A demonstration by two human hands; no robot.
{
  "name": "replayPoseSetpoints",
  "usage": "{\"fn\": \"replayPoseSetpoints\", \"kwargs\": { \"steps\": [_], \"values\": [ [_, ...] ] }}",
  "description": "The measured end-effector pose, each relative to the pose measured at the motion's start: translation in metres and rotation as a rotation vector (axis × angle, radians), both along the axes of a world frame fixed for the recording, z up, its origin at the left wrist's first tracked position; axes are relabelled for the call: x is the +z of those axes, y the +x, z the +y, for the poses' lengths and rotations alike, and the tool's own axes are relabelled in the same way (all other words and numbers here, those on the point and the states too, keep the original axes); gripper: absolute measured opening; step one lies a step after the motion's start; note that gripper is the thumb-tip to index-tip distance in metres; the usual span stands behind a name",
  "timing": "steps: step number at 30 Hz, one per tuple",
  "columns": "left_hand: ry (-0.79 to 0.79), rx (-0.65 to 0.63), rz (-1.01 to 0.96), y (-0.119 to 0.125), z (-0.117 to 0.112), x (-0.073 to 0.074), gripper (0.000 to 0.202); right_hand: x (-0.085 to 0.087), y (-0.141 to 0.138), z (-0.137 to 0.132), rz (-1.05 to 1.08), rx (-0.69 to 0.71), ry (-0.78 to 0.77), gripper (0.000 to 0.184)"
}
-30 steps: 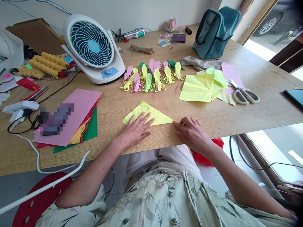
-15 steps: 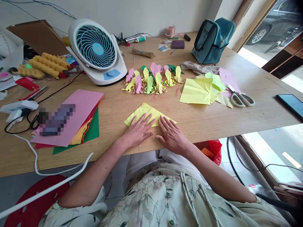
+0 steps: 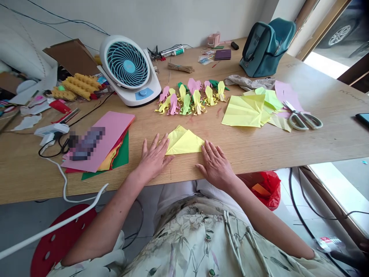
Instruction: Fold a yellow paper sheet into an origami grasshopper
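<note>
A yellow sheet of paper (image 3: 186, 141), folded into a triangle with crease lines, lies flat on the wooden table near its front edge. My left hand (image 3: 153, 157) presses flat over its left corner, fingers outstretched. Over the right corner rests my right hand (image 3: 215, 161), also flat with its fingers extended. Just beyond the triangle stand several folded paper figures (image 3: 196, 102) in yellow, pink and green. To the right lie creased yellow sheets (image 3: 243, 110), with scissors (image 3: 302, 117) on the papers beside them.
On the left is a stack of coloured paper (image 3: 115, 134) with a blurred-out object on it. A fan (image 3: 128, 65) stands behind, and a teal bag (image 3: 265, 50) at the back right. A white cable (image 3: 65, 181) hangs over the front edge. A phone (image 3: 363, 120) lies far right.
My hands have slid apart along the folded yellow paper, the left one outward to its left corner and the right one toward its right corner. The view has shifted slightly.
</note>
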State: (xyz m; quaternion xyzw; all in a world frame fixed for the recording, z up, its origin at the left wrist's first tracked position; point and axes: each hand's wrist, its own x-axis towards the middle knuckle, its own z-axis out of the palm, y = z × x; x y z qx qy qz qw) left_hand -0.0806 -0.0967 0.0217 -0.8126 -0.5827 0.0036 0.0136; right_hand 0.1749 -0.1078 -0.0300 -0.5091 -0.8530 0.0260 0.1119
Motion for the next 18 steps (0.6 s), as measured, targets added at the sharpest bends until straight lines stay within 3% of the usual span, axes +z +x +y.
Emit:
{"fn": "replayPoseSetpoints", "kwargs": {
  "steps": [2,4,6,8,12,18],
  "values": [
    [0.086,-0.039,-0.058,0.024,0.002,0.009,0.067,0.0,0.0,0.0,-0.002,-0.004,0.002,0.075],
    [0.017,-0.188,-0.133,0.054,0.009,0.009,0.066,0.0,0.0,-0.001,-0.001,-0.007,0.006,0.074],
    [-0.074,-0.241,-0.177,0.081,0.018,-0.001,0.064,0.0,0.0,-0.001,0.007,-0.003,0.014,0.072],
    [-0.139,-0.169,-0.176,0.096,0.028,-0.017,0.062,-0.002,0.0,-0.001,0.018,0.005,0.021,0.071],
    [-0.102,-0.067,-0.195,0.1,0.042,-0.042,0.063,-0.004,0.0,0.0,0.048,0.018,0.037,0.069],
    [-0.064,0.064,-0.17,0.091,0.051,-0.043,0.066,0.002,0.0,-0.001,0.013,0.003,-0.021,0.07]
  ]
}}
